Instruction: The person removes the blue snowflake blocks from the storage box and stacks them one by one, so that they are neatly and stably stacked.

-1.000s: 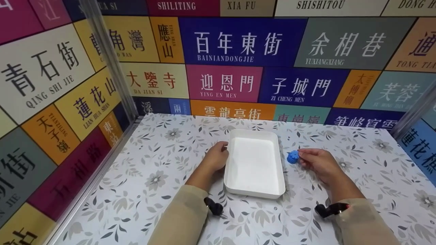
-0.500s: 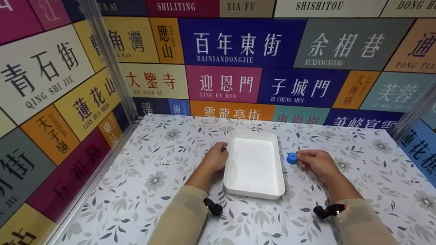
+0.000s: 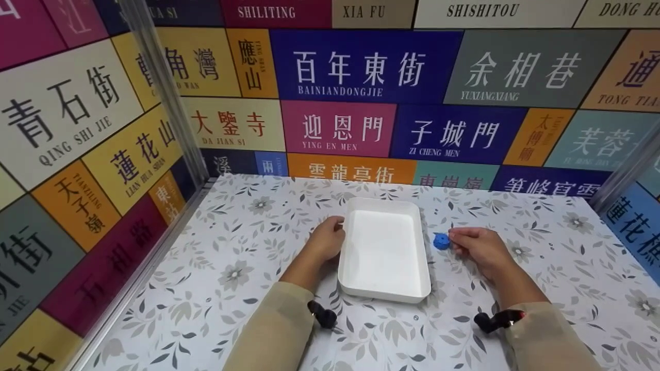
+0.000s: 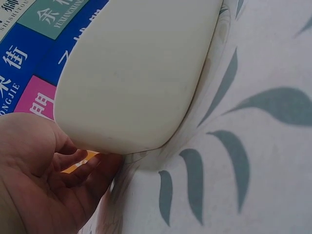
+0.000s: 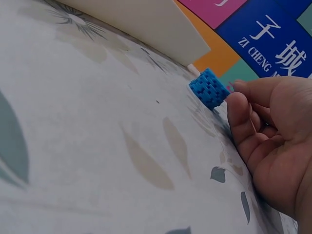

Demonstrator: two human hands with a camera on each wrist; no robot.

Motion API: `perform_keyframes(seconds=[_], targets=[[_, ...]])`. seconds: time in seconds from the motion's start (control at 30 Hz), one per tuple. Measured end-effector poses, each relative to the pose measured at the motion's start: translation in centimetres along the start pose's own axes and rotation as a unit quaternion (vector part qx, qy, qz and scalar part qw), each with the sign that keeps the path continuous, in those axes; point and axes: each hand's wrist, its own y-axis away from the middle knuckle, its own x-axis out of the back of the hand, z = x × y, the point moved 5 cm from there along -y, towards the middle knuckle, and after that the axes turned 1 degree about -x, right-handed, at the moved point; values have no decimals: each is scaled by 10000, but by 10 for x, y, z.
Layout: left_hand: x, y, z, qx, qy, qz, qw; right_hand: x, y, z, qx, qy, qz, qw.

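Note:
A white rectangular tray (image 3: 384,298) lies on the table, its inside bare. My left hand (image 3: 327,239) rests against its outer left side; in the left wrist view, the loosely bent fingers (image 4: 100,178) meet the tray's wall. To the tray's right is a small stack of blue notched plastic discs (image 3: 441,241). My right hand (image 3: 479,250) pinches the stack's near edge between thumb and forefinger. The right wrist view shows the stack (image 5: 209,89) tilted on its side, close over the cloth, with layered toothed rims. The other right fingers are curled under.
A white cloth with grey leaves and flowers (image 3: 237,275) covers the table. Walls of coloured sign panels (image 3: 361,64) stand behind and at the sides, with a clear corner strip (image 3: 180,113) at left. Black wrist cameras (image 3: 325,315) sit at both cuffs.
My right hand has shifted slightly left with its grip, and the blue discs, earlier showing one disc raised at the edge, now look more compact. The left hand and tray hold still.

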Motion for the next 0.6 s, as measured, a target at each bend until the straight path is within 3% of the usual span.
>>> perform_keyframes(seconds=[0.3, 0.6], targets=[[-1, 2, 1, 78, 40, -37, 10000, 0, 2, -2, -71, -233, 158, 9996], [-3, 0, -1, 284, 33, -55, 9996, -3, 5, -8, -168, 5, 363, 9992]])
